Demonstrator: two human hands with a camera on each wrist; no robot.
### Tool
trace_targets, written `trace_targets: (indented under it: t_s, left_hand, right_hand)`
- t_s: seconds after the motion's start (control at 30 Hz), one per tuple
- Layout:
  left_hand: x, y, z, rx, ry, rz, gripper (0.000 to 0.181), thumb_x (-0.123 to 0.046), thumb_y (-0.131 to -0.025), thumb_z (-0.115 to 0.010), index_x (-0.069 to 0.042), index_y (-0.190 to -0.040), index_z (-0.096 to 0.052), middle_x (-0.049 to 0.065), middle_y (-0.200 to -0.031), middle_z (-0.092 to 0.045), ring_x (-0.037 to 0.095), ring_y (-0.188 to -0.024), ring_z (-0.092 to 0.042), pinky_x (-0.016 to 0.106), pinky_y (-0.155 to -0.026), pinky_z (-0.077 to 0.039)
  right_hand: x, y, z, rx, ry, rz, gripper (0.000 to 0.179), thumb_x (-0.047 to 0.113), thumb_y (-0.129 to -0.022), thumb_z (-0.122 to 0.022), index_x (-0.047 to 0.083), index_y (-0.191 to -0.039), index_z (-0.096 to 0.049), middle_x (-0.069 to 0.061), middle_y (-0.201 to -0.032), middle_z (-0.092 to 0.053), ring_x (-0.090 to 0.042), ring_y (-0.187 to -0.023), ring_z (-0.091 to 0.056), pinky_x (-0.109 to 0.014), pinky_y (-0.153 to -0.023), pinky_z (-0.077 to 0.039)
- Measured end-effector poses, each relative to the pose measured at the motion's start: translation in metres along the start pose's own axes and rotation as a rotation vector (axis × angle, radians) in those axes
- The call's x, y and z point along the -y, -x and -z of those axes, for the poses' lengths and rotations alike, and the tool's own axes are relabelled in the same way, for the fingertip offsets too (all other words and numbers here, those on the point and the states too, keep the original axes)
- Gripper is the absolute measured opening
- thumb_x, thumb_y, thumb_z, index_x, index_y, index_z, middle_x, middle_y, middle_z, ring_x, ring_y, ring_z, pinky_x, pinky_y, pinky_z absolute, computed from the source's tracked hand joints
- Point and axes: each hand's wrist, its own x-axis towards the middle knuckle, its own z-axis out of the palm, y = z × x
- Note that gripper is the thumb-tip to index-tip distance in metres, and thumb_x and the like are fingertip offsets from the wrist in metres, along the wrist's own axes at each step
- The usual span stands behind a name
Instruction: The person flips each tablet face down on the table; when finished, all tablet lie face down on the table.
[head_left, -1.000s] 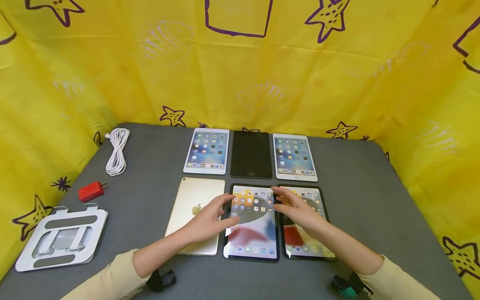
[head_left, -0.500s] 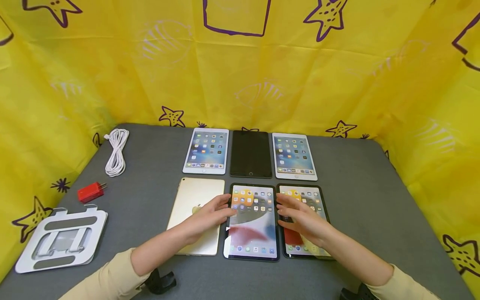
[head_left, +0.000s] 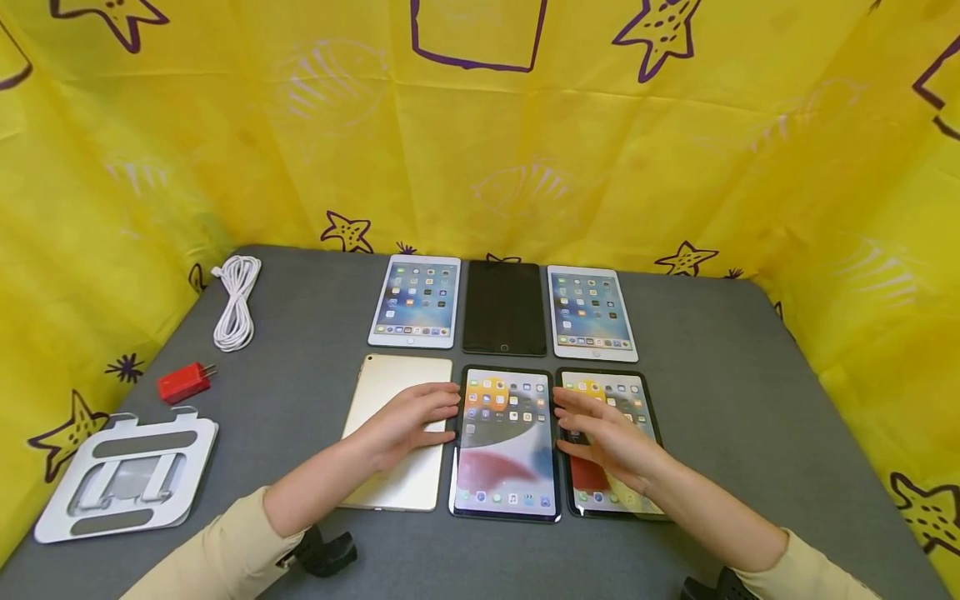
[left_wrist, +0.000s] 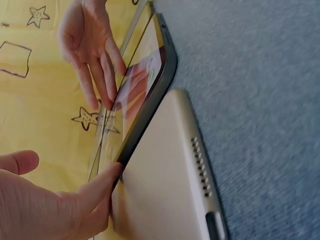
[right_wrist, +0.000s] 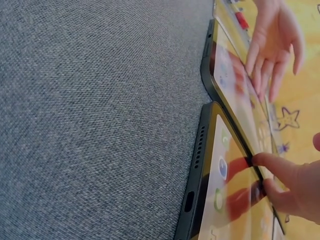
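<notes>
Centre iPad (head_left: 510, 454): the landmark; it lies flat on the grey cloth (head_left: 720, 375), lit screen upward, between a person's two hands.
Left hand (head_left: 412, 421): at the centre iPad's left edge, over the gold iPad (head_left: 390, 489); fingers extended, thumb wide of them, tips along the rim.
Right hand (head_left: 606, 437): at the centre iPad's right edge, over the black-rimmed iPad (head_left: 615, 497); fingers extended and a little spread, tips, as I see them, at the seam between the two tablets.
Near row: gold iPad just left of the centre iPad, back upward; black-rimmed iPad just right, screen lit.
Far row: beyond the centre iPad, a black iPad (head_left: 505, 310) with dark screen, flanked by the left white iPad (head_left: 415, 302) and right white iPad (head_left: 592, 314), both lit.
Accessories: well left of the centre iPad, a white stand (head_left: 142, 447), red charger (head_left: 183, 383) and bundled white cable (head_left: 236, 304).
Backdrop: yellow curtain (head_left: 480, 125) beyond the centre iPad, printed with purple-outlined starfish.
</notes>
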Motion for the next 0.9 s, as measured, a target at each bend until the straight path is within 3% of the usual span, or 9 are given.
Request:
trace_targets:
  t_s: [0.23,0.53,0.73,0.9]
  left_hand:
    - [-0.001,-0.006,0.005,-0.019,0.014,0.008,0.05,-0.013,-0.099,-0.051,0.011,-0.14,-0.038,0.028,-0.143,-0.041,0.039,-0.132,-0.042,0.044,-0.099,-0.046]
    - [0.001,-0.007,0.005,-0.051,-0.037,-0.063,0.047,-0.007,-0.1,-0.049,0.013,-0.141,-0.037,0.029,-0.141,-0.043,0.036,-0.129,-0.044,0.043,-0.101,-0.044]
    - [0.0,-0.005,0.007,-0.085,-0.045,-0.111,0.048,-0.003,-0.097,-0.053,0.012,-0.141,-0.039,0.028,-0.137,-0.048,0.021,-0.109,-0.059,0.033,-0.093,-0.05]
    - [-0.006,-0.003,0.008,-0.116,-0.06,-0.161,0.046,-0.003,-0.096,-0.055,0.009,-0.14,-0.043,0.025,-0.131,-0.053,0.013,-0.096,-0.062,0.027,-0.085,-0.053]
  right_hand:
    - [0.001,0.0,-0.001,0.007,0.029,0.01,0.06,0.006,-0.099,-0.045,-0.005,-0.152,-0.018,-0.026,-0.157,-0.013,-0.043,-0.142,-0.015,-0.055,-0.108,-0.032]
    - [0.002,-0.006,-0.006,0.015,0.051,0.008,0.059,0.006,-0.1,-0.045,-0.003,-0.152,-0.02,-0.023,-0.158,-0.012,-0.043,-0.142,-0.015,-0.054,-0.107,-0.034]
    - [0.002,-0.012,-0.008,0.028,0.03,0.018,0.058,0.005,-0.1,-0.044,-0.004,-0.152,-0.021,-0.023,-0.158,-0.012,-0.044,-0.142,-0.015,-0.055,-0.107,-0.034]
    - [0.001,-0.018,-0.011,0.026,-0.002,0.015,0.057,0.004,-0.099,-0.046,-0.006,-0.15,-0.023,-0.023,-0.158,-0.014,-0.043,-0.142,-0.018,-0.054,-0.105,-0.037]
